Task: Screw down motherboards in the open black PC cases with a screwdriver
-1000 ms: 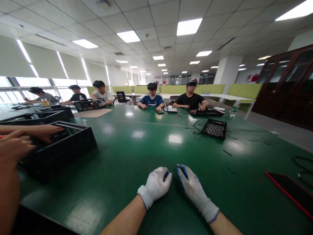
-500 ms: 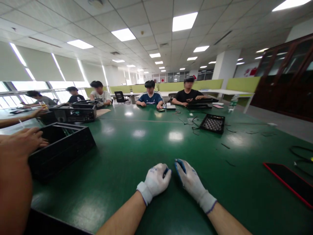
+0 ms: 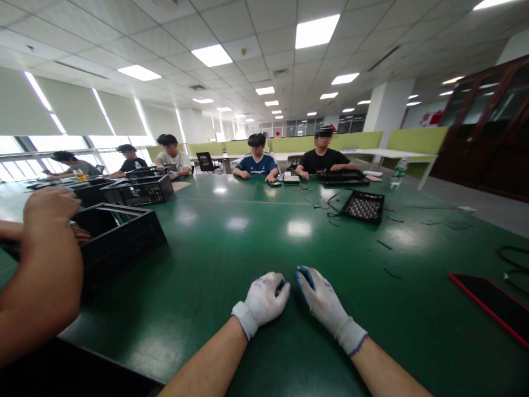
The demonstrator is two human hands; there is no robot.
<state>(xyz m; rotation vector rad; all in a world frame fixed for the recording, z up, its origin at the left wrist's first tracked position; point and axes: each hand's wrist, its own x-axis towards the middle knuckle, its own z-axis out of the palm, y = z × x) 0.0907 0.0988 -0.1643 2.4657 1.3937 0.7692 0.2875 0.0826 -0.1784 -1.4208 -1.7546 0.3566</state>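
My left hand (image 3: 268, 299), in a white glove with blue palm coating, rests on the green table (image 3: 231, 248). Its fingers curl loosely, with a gap between thumb and forefinger, and no object shows in it. Just to the right, my right hand (image 3: 324, 303) wears a matching glove and lies on its side edge. Its thumb stands a little off the fingers, and nothing is visible between them. The two hands are close together but do not touch.
A black computer case (image 3: 124, 237) stands at the left, with a co-worker's arm (image 3: 49, 264) beside it. A black tray (image 3: 363, 207) with loose parts and cables lies at the back right. Near the right edge is a red-rimmed black panel (image 3: 491, 303). Several people sit around.
The view has turned slightly left. At the left, the co-worker's hand has risen over the case. Across the table, a person has lowered a dark panel. My hands have stayed in place.
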